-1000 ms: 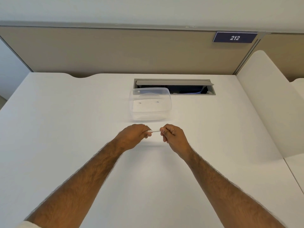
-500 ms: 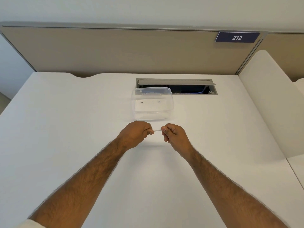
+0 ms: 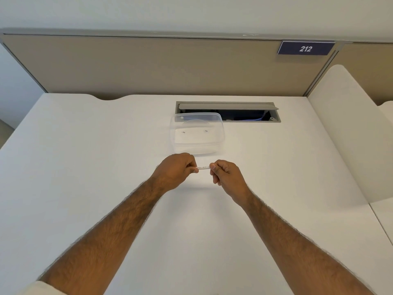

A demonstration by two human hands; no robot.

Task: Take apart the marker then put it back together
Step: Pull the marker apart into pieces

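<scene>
A thin white marker (image 3: 203,167) with small print on its barrel lies level between my two hands, a little above the white desk (image 3: 85,167). My left hand (image 3: 176,170) is closed around its left end. My right hand (image 3: 225,174) pinches its right end with thumb and fingers. Only a short stretch of the barrel shows between the hands; both ends are hidden in my fingers, so I cannot tell whether the cap is on.
A clear plastic container (image 3: 221,133) stands just beyond my hands. Behind it an open cable slot (image 3: 251,114) is cut into the desk. A beige partition (image 3: 148,67) closes the back, and a white divider (image 3: 340,124) rises on the right.
Both hands stay on the marker at almost the same spot. The visible gap of barrel between them has widened very slightly.
</scene>
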